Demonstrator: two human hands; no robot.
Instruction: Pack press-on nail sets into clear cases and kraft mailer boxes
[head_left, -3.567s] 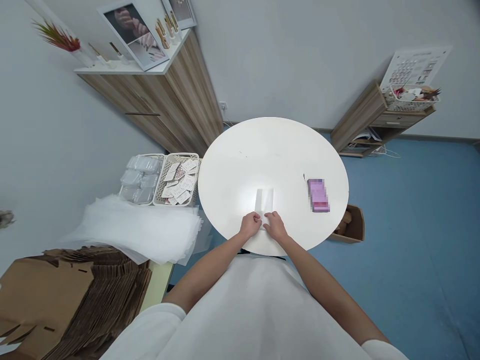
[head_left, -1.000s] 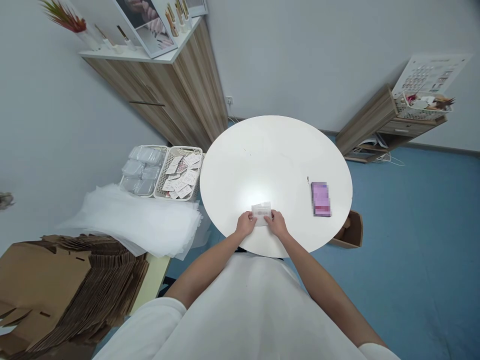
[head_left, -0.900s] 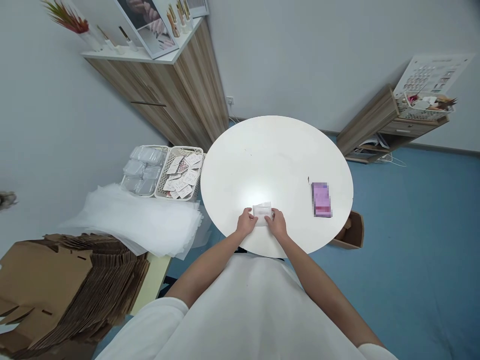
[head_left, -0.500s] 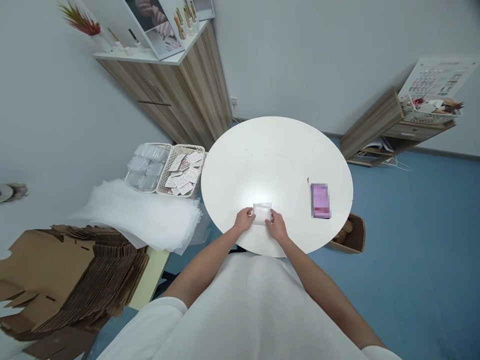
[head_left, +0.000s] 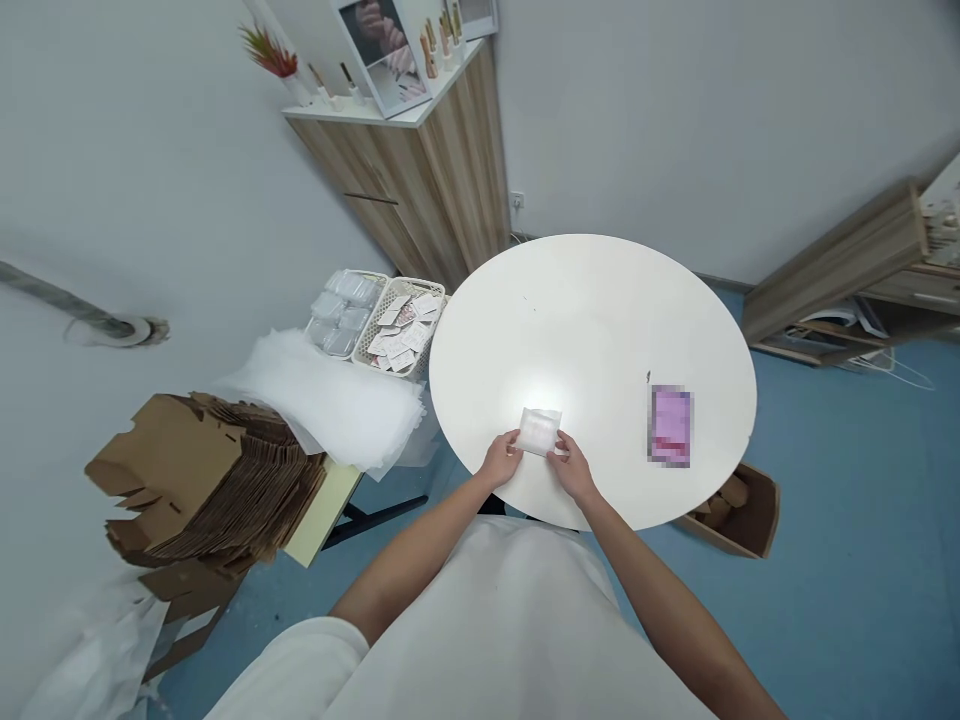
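Observation:
A small white packet, wrapped in what looks like foam sheet [head_left: 538,431], is held over the near part of the round white table [head_left: 585,330]. My left hand [head_left: 501,460] grips its left edge between thumb and fingers. At its lower right corner, my right hand [head_left: 571,468] pinches it the same way. What lies inside the wrapping cannot be made out. To the right on the table lies a purple item [head_left: 670,426], blurred by pixelation.
Left of the table are a basket of clear plastic boxes [head_left: 346,310], a basket of printed cards [head_left: 401,335], white foam sheets [head_left: 352,400] and stacked flat cardboard [head_left: 247,480]. A cardboard box [head_left: 757,510] sits on the floor at right. A wooden cabinet [head_left: 457,170] stands behind.
The view has swung left, so the surroundings shift right. The wrapped packet is now turned slightly, still between both hands, and more of its top shows.

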